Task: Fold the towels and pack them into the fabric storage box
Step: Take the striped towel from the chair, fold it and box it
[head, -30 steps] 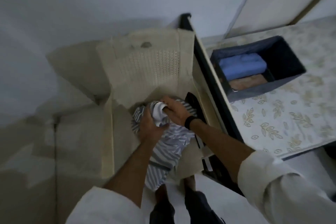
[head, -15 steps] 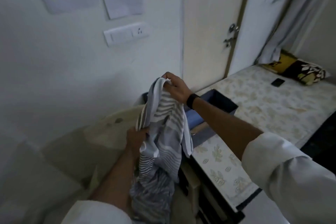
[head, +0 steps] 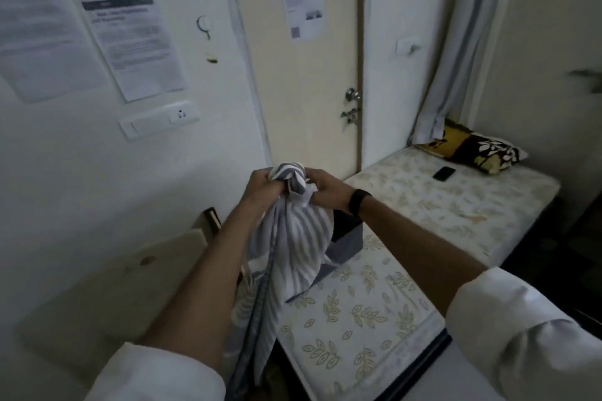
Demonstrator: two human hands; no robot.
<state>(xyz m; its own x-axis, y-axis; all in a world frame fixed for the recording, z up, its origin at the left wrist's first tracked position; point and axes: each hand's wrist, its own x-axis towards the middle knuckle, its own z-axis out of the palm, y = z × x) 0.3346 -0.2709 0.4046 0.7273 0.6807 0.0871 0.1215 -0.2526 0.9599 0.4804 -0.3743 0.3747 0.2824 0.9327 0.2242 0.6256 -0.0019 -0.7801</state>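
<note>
A closed door (head: 309,81) is being flanked by a wall carrying printed sheets (head: 136,45) and a switch plate (head: 159,120). A leaf-patterned mattress (head: 423,215) is being occupied by a dark phone (head: 444,173) and a floral pillow (head: 472,150), with a curtain (head: 456,42) hanging just behind.

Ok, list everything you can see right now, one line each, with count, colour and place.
striped towel: one, grey and white, held up, hanging
storage box: one, dark blue, on mattress, partly behind towel
mattress: one, cream leaf print, right
phone: one, black, on mattress
pillow: one, yellow and dark floral, far end
papers: three, white, two on wall, one on door
switch panel: one, white, wall
left hand: grips towel top
right hand: grips towel top
</note>
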